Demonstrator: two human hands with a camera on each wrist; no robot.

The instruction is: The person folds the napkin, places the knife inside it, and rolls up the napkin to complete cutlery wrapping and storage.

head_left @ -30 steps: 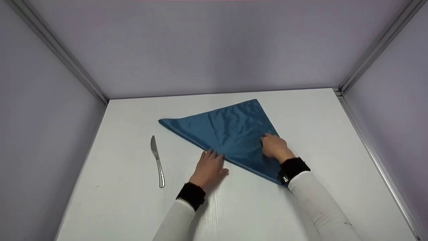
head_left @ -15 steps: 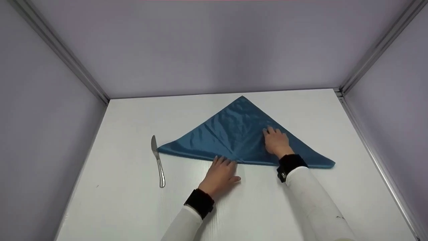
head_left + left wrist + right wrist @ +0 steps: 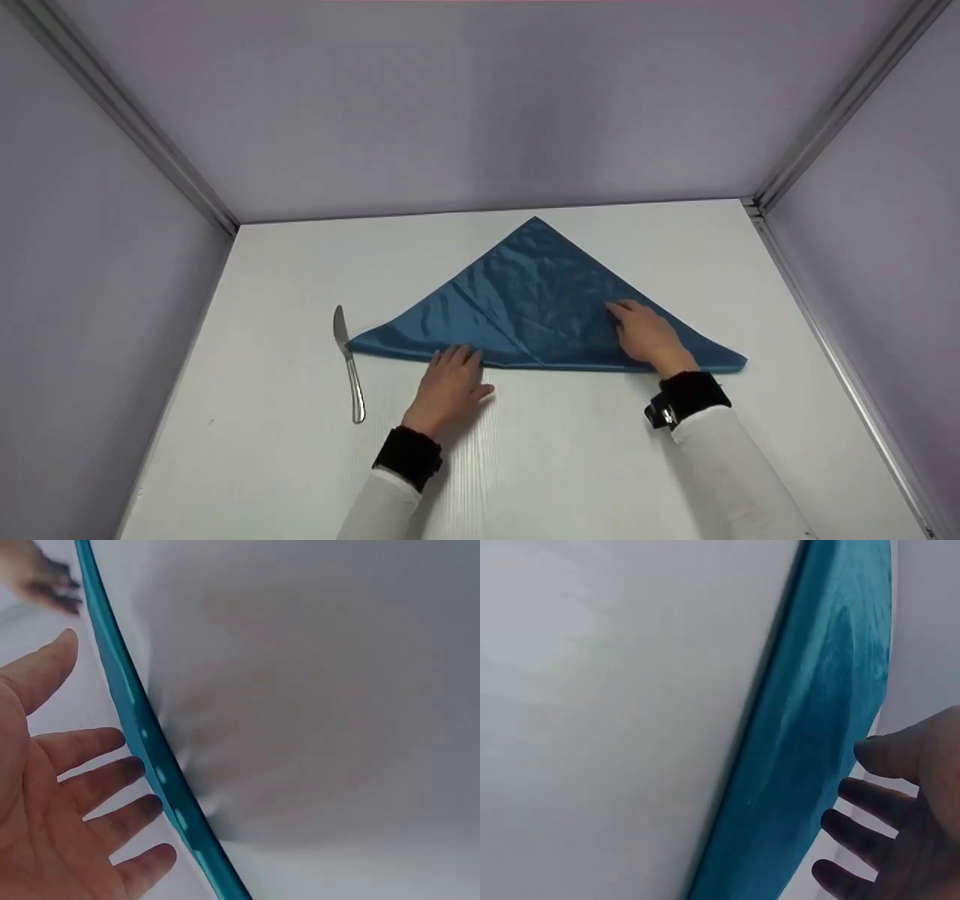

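From my head view, both my sleeves run out of the bottom edge. In the left wrist view my left hand (image 3: pixel 60 817) is cut by the left and bottom edges, and the blue cloth (image 3: pixel 150 750) shows only as a thin edge. In the right wrist view my right hand (image 3: pixel 907 817) is cropped at the right corner and the cloth looks blurred.

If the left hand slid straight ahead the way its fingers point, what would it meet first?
The left hand would meet the blue napkin at once: its fingertips already sit at the folded near edge. The knife lies off to its left.
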